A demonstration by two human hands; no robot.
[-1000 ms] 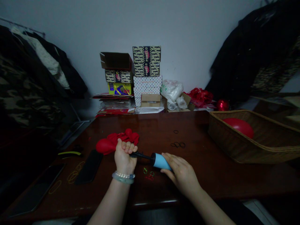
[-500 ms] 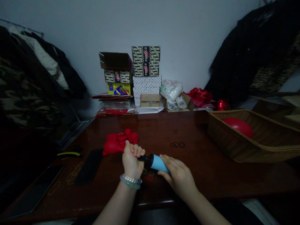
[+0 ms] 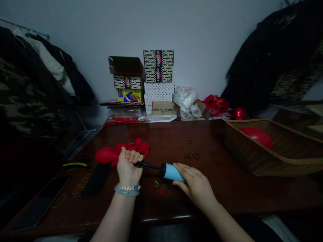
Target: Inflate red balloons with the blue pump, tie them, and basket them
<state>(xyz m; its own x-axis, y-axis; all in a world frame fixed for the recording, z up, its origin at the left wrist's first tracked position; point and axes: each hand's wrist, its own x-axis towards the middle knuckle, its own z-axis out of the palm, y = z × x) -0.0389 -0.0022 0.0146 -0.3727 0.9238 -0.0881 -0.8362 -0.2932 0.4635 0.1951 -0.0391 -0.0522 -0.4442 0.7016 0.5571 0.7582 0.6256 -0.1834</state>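
My left hand [image 3: 130, 166], with a beaded bracelet and a bangle at the wrist, is closed around the black nozzle end of a hand balloon pump [image 3: 173, 172]. A partly inflated red balloon [image 3: 106, 155] sticks out to the left of that fist; its neck is hidden in the fingers. My right hand [image 3: 195, 185] wraps the pump's light blue barrel. Between the hands a stretch of black rod shows. Behind my left hand lies a pile of limp red balloons [image 3: 141, 148].
On the right a wicker basket [image 3: 242, 158] holds an inflated red balloon [image 3: 257, 137]. Black bands [image 3: 191, 156], small coloured bands [image 3: 160, 188], yellow bands [image 3: 79, 190], a dark phone [image 3: 97, 179] and a tablet-like slab [image 3: 41, 203] lie on the table. Boxes [image 3: 158, 95] stand stacked at the back.
My left hand has moved left, away from my right hand, exposing more of the pump's black rod. The red balloon at its fist now shows rounder and farther left. My right hand has barely moved.
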